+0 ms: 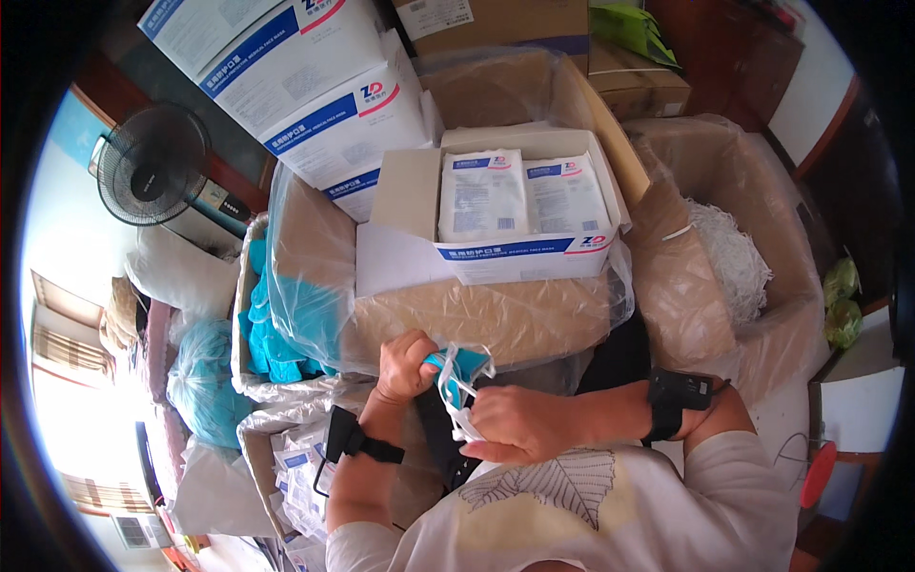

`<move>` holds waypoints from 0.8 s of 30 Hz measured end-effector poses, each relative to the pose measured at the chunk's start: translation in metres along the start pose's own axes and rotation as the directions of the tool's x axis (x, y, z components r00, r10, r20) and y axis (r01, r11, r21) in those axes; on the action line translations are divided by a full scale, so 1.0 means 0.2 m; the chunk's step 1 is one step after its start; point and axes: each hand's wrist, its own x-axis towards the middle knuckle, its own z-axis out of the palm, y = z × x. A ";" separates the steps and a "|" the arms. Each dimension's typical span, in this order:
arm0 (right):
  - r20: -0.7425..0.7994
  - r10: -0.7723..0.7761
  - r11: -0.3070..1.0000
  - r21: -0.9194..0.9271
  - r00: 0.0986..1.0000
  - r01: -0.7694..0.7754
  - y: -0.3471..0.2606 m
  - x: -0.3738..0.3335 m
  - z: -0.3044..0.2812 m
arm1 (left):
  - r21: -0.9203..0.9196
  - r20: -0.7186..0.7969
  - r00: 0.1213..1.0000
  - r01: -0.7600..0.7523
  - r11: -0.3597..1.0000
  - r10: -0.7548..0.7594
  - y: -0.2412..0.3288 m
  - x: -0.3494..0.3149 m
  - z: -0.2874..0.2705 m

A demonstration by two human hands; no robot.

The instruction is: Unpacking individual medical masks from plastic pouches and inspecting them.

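Above my lap, a teal face mask (465, 365) with white straps is stretched between my two hands. My left hand (405, 367) is closed on its left end, thumb and fingers pinching. The fingers of my right hand (518, 423) are wrapped round the white straps (455, 398), just below and right of the mask. Part of the mask is folded and crumpled, so its full shape does not show. Just beyond my hands stands a large plastic-lined carton (496, 319), with an open white box (534, 265) of sealed mask packets (483, 195) on it.
White boxes (324, 105) are stacked at the far left. Left of the carton, a lined bin (286, 324) holds teal masks, and another holds white packets (303, 481). At right, a lined carton (772, 329) contains white straps (729, 262). A fan (152, 167) stands far left.
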 end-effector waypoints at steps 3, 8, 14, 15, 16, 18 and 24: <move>-0.078 -0.112 0.992 0.042 0.991 0.116 -0.05 -0.08 -0.05 | 0.407 0.084 0.906 0.349 0.844 -0.415 -0.42 -0.37 0.02; -0.558 0.361 0.919 0.077 0.747 -0.387 -0.07 -0.37 -0.47 | -0.369 -0.556 0.449 0.620 0.692 -0.700 -0.31 -0.36 -0.50; -0.541 0.613 0.777 0.544 0.575 -0.316 0.21 -0.10 -0.49 | -0.978 0.190 0.401 0.161 -0.135 -0.896 0.01 0.10 -0.25; -0.511 0.603 0.792 0.476 0.612 -0.383 0.18 -0.02 -0.44 | -0.960 0.279 0.639 0.210 -0.186 -0.717 0.03 0.07 -0.22; -0.485 0.595 0.803 0.400 0.641 -0.442 0.14 0.05 -0.39 | -0.936 0.340 0.708 0.195 -0.292 -0.619 0.06 0.10 -0.19; -0.253 0.467 0.859 0.357 0.847 -0.367 0.18 0.12 -0.32 | -0.834 0.469 0.655 0.108 -0.541 -0.592 0.19 0.14 -0.18; -0.078 0.297 0.865 -0.400 0.952 -0.303 0.16 0.23 -0.18 | -0.779 0.553 0.727 0.276 -0.564 -0.408 0.27 0.15 -0.11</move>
